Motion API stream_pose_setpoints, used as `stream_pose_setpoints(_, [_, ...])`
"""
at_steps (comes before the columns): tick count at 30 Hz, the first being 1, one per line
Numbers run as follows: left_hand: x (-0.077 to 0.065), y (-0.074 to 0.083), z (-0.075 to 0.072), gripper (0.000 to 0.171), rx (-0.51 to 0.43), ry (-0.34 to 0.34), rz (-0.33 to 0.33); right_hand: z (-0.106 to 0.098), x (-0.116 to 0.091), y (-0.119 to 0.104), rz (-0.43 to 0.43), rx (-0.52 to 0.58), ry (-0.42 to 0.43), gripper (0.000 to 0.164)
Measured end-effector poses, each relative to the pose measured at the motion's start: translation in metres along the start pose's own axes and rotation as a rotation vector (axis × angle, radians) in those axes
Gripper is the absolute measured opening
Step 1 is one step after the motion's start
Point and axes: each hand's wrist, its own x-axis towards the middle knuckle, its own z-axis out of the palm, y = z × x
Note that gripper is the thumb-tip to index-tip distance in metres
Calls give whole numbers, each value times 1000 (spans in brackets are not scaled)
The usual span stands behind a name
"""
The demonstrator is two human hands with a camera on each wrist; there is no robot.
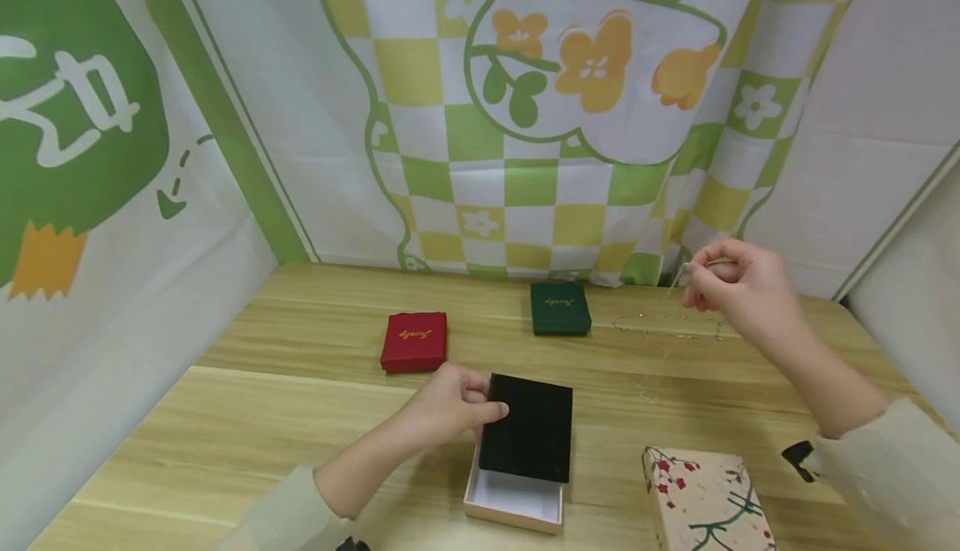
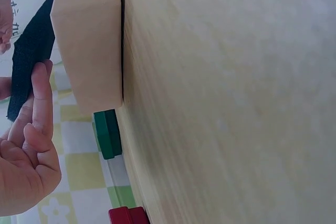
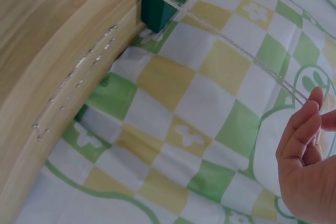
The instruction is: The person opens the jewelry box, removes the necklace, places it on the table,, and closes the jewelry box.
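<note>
The thin silver chain [image 3: 220, 34] hangs pinched in my right hand [image 1: 738, 284], while my left hand [image 1: 450, 405] pinches the black rectangular pad [image 1: 527, 430], not yet seated in the peach cardboard box [image 1: 513, 518].

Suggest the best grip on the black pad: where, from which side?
Probably pinch the black pad by its right edge, coming from the right: it's thin and flat, no hand covers that edge, and the left hand grips the opposite one.
</note>
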Motion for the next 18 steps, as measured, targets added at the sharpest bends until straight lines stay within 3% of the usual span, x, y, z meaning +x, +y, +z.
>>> stream_pose_setpoints(18, [-1,2,0,41,3,-11,1,-33,-16,48,112,-9,62,17])
